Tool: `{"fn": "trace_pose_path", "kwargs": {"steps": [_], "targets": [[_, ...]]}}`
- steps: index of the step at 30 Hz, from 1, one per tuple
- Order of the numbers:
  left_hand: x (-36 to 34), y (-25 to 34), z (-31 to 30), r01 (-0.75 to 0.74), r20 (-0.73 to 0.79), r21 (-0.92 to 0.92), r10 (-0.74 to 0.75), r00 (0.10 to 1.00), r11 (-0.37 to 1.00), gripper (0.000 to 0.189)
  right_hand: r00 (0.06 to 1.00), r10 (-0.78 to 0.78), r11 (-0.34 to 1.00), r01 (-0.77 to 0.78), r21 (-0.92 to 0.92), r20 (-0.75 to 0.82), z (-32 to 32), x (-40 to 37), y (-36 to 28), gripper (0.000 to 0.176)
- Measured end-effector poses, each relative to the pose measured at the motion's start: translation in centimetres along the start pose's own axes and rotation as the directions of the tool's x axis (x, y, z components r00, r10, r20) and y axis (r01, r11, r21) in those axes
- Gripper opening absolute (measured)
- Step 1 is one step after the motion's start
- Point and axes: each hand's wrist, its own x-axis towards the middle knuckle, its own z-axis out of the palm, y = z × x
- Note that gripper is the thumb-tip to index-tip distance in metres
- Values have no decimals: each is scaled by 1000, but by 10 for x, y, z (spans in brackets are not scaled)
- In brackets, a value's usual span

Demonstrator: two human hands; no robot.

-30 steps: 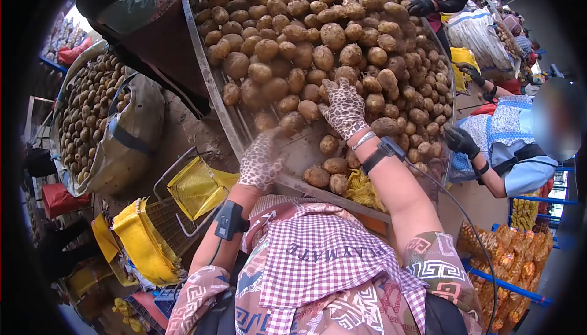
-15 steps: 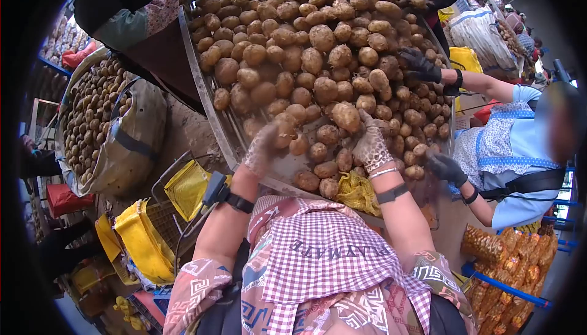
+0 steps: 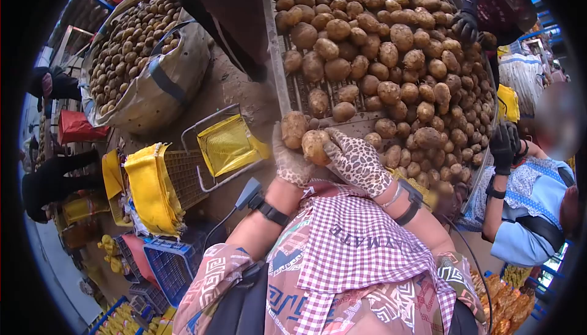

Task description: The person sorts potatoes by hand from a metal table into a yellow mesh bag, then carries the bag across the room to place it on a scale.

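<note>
Both my hands wear leopard-print gloves and meet near the front edge of the sorting table [image 3: 278, 72]. My left hand [image 3: 292, 161] is closed round a brown potato [image 3: 295, 128]. Fingers of my right hand [image 3: 359, 162] wrap the side of a second, lighter potato [image 3: 316, 147], which touches the first. Behind my hands lies a large pile of soil-covered potatoes [image 3: 391, 66] on the slatted table top. Part of a yellow net bag [image 3: 422, 191] shows beside my right forearm.
A large sack of potatoes [image 3: 140, 60] stands at the upper left. A metal frame with a yellow bag [image 3: 226, 145], yellow sacks [image 3: 156, 185] and a blue crate [image 3: 173, 268] are on the left. Gloved co-workers stand at the right [image 3: 532, 194] and upper right [image 3: 492, 5].
The view has swung left, so the pile appears farther right. My hands have come together near my apron, each with a potato. The right co-worker's hands are now together.
</note>
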Motion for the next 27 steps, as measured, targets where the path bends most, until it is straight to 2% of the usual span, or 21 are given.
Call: {"fn": "trace_pose_path", "kwargs": {"steps": [1,2,3,5,6,7,8,9,10,11,13,15,16,17,19,20,21,22,23,25,27], "targets": [[-5,5,-3,-51,-37,8,52,998,999,71,961,203,970,-171,-173,186,-2,3,-11,49],[-8,11,-5,-74,-132,-3,73,989,997,71,970,171,980,-149,-134,174,4,6,-12,45],[-7,22,-20,-89,-133,-10,87,987,996,71,969,162,981,-138,-137,186,10,9,-14,45],[-3,51,-61,-288,-213,127,309,927,949,74,989,41,987,-63,150,145,14,8,-14,44],[-29,58,-29,-186,-136,47,190,972,981,72,992,5,972,-35,232,128,20,3,-1,44],[-37,74,-24,-195,-167,-25,188,968,980,69,979,75,962,-121,244,188,22,-3,17,45],[-39,94,-32,-278,-155,-67,265,952,958,66,983,121,974,-145,176,141,15,-13,25,44],[-44,115,-38,-333,-158,153,356,921,930,63,982,163,979,-172,109,92,9,-25,32,42],[-48,132,-39,-379,-253,221,428,867,898,60,975,221,971,-221,92,6,3,-36,40,38],[-46,160,-59,-393,-248,307,472,846,867,57,955,261,965,-257,48,-143,1,-50,56,36],[-44,199,-90,-382,-242,319,464,852,867,53,834,328,937,-346,43,-444,-12,-77,85,34],[-36,230,-128,-392,-286,338,490,823,855,55,559,533,841,-429,328,-635,-29,-100,109,32],[-30,245,-142,-373,-361,401,518,775,837,51,415,600,783,-482,393,-684,-39,-110,128,38],[-24,259,-161,-341,-313,491,527,790,802,49,265,650,719,-516,465,-712,-49,-115,141,45],[-17,255,-160,-164,-508,599,530,679,784,48,155,694,593,-677,437,-703,-76,-106,127,64],[-15,251,-159,-155,-504,602,523,687,783,48,182,769,559,-656,508,-612,-81,-105,142,79],[-11,248,-159,-7,-490,774,607,625,633,45,239,718,632,-616,470,-654,-64,-111,216,82],[-8,246,-162,156,-445,884,691,570,441,43,233,753,588,-657,471,-616,-71,-97,197,83],[5,276,-209,174,-283,959,743,606,223,38,225,788,541,-698,470,-573,-80,-82,172,83],[3,276,-207,254,-178,967,755,631,16,36,281,802,552,-686,473,-528,-92,-81,176,84],[-1,266,-182,197,-120,980,756,644,-12,36,279,768,603,-616,506,-576,-86,-88,184,74]]}}
